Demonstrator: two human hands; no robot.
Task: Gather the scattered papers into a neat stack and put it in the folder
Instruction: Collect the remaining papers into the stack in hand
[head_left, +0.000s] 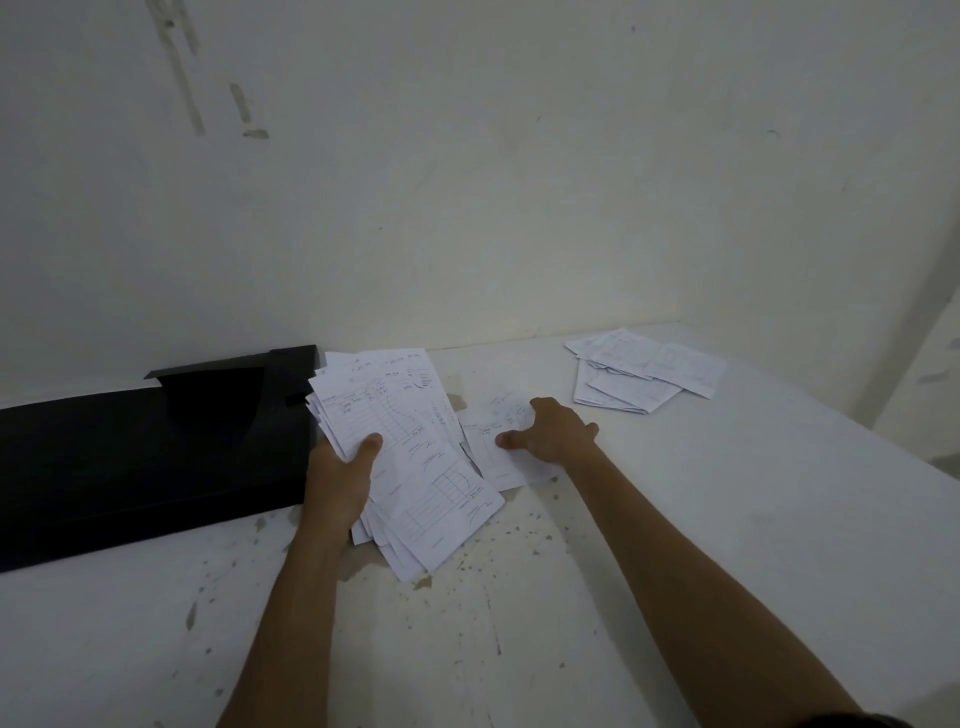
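My left hand (337, 478) grips a loose bundle of white printed slips (374, 410), thumb on top, held just right of the black folder (145, 457). More slips (431, 509) lie fanned under and below that bundle. My right hand (553, 431) lies flat with fingers spread on a couple of slips (493, 457) in the middle of the table. A separate heap of papers (644, 376) sits at the far right near the wall. The folder lies flat at the left with its flap (234, 379) raised at the back.
The white table (727, 519) is stained and speckled in front of me. A marked white wall (467, 182) rises right behind the table. The table's right edge runs diagonally at the far right.
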